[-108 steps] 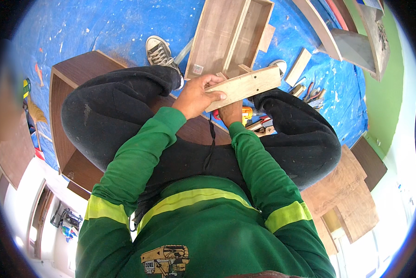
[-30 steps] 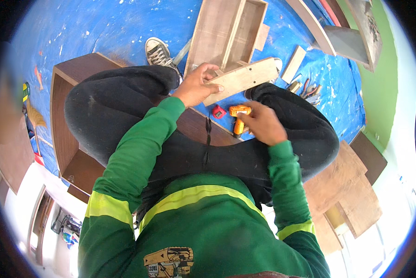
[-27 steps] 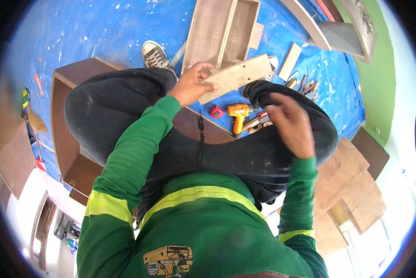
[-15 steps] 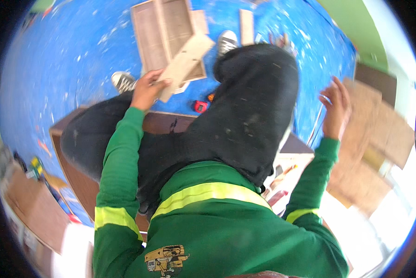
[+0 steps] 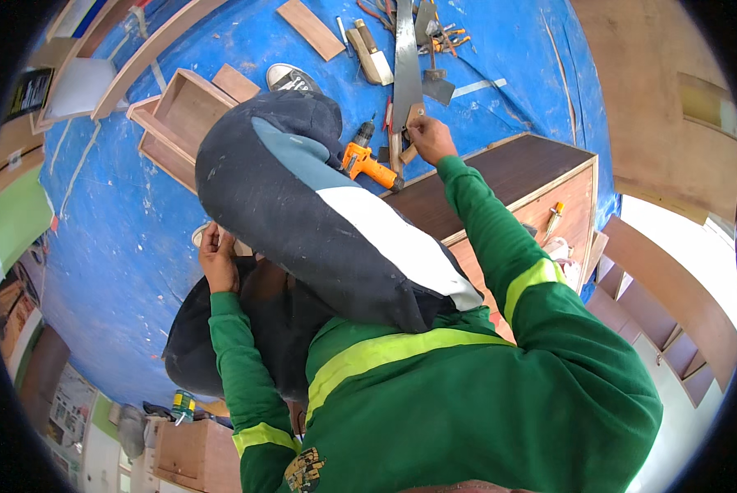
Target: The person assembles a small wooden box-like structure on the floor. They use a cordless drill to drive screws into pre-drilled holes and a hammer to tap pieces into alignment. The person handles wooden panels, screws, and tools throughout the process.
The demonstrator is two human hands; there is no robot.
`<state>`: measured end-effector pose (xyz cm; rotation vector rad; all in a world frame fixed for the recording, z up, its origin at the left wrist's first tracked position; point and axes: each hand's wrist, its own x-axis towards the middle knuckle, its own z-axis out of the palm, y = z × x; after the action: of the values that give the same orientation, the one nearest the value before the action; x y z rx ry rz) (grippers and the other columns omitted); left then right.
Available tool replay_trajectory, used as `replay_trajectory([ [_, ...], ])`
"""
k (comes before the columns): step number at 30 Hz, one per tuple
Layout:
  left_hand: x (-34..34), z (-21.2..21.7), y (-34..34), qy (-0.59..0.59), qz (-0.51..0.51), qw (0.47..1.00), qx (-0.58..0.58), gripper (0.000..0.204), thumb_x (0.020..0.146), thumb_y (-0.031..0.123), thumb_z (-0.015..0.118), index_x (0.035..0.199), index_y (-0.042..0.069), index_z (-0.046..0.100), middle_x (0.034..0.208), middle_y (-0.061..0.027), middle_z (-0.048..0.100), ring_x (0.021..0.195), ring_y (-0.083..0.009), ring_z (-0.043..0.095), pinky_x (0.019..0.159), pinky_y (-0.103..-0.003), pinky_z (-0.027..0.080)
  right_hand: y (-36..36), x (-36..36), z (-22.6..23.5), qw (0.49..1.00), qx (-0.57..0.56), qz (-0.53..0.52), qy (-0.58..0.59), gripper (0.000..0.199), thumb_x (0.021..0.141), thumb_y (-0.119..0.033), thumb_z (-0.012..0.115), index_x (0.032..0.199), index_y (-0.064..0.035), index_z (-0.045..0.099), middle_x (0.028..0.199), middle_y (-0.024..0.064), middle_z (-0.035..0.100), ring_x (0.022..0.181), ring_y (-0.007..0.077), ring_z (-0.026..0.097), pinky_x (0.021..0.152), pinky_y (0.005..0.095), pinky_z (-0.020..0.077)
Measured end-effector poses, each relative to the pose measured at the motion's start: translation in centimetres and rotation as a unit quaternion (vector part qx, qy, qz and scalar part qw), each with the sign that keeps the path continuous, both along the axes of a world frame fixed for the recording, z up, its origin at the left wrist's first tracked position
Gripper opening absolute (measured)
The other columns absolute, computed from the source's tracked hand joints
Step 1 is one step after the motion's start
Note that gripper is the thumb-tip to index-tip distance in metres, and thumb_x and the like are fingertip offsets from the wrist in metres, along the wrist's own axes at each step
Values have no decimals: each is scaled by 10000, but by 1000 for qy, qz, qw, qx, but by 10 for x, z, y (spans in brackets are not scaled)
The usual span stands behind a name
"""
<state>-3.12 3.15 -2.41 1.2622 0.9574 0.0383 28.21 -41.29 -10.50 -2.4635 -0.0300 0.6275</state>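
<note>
My right hand (image 5: 432, 140) reaches out beyond the dark-topped cabinet. Its fingers are curled at the wooden handle of a handsaw (image 5: 408, 66), whose wide grey blade points away from me on the blue sheet. Left of the handle lies an orange cordless drill (image 5: 370, 167). Beside my bent leg, my left hand (image 5: 219, 261) is closed on a pale wooden board (image 5: 242, 248); only a small bit of it shows, and my leg hides the rest.
Past the drill lie a hatchet-like tool (image 5: 372, 57), a scraper (image 5: 438, 86), pliers (image 5: 452, 39) and a loose wooden strip (image 5: 312, 29). A wooden drawer box (image 5: 189, 115) stands at left. The cabinet (image 5: 520, 168) is under me, with a yellow-handled brush (image 5: 554, 220) at its right side.
My view and body have turned toward the right, bringing the tools into sight. My right hand has come to the saw handle. The board in my left hand has dropped lower beside my leg.
</note>
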Motion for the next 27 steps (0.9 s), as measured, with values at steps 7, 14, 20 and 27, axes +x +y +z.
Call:
replay_trajectory([
  [7, 6, 8, -5, 13, 9, 1000, 8, 317, 999, -24, 644, 1315, -8, 641, 1254, -82, 714, 1059, -158, 681, 948, -304, 541, -3, -19, -77, 993, -99, 7, 57, 307, 909, -308, 661, 906, -29, 789, 897, 234, 758, 923, 414, 748, 874, 495, 587],
  [14, 14, 21, -15, 121, -50, 985, 115, 317, 973, 66, 744, 1273, 1, 666, 1136, -51, 721, 1031, -149, 662, 925, -323, 550, 34, 47, -38, 994, 68, -81, 32, 325, 948, -281, 698, 1092, -5, 790, 1004, 203, 787, 918, 289, 764, 849, 420, 581],
  [20, 37, 37, -18, 27, 28, 999, 20, 446, 940, 91, 814, 1355, 0, 683, 1192, -59, 735, 1048, -139, 680, 960, -320, 550, 270, 194, 222, 897, 308, 149, -280, 213, 1026, -178, 691, 1059, 25, 747, 940, 169, 764, 827, 186, 700, 759, 375, 558],
  [27, 52, 35, -17, 63, -47, 993, 85, 457, 924, 185, 833, 1319, -8, 710, 1121, -53, 746, 1018, -115, 665, 920, -305, 549, 564, 245, 410, 731, 222, 464, -449, 242, 899, -213, 693, 884, 8, 790, 869, 269, 723, 820, 452, 705, 740, 538, 556],
])
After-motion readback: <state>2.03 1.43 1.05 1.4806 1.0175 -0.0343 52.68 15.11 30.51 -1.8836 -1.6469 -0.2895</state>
